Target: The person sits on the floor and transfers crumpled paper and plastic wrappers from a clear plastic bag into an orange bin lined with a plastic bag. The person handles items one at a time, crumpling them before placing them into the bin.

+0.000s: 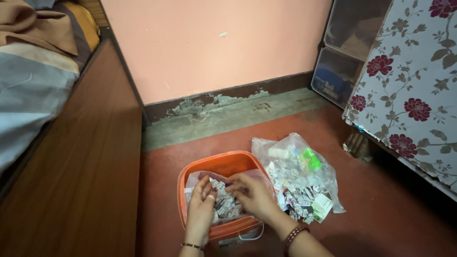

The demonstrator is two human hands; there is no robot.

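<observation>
**Both hands down in the orange tub of medicine strips**

Down on the red floor [381, 209], near the bottom of my head view, sits the orange tub [223, 164]. It is lined with a thin plastic bag [195, 180], and both my hands are inside it. My left hand [201, 205] is curled over the heap of blister strips [223, 202], fingers bent and pinching at them. My right hand [254, 195] reaches in from the right, its fingertips closed on a strip or two beside the left; I cannot tell just how many each hand has.

As I judge it, the sorting is somewhere in the middle. A fair heap lies in the tub, and just right of it, touching its side, a clear plastic bag [297, 178] lies open and full: more cut strips, a small green bottle [310, 158], a white box [322, 205] at its near end. Nothing shows which pile is finished.

The tub is roughly a rounded rectangle. Its long axis runs near to far, tilted a little leftward at the far end, toward the pink wall [214, 43]. The strips inside lie jumbled, pointing every way.

On the left stands the brown wooden bed side [81, 171] with bedding [28, 71] on top. On the right hangs a flowered cloth [414, 85], and clear storage bins [342, 52] stand far right.
</observation>
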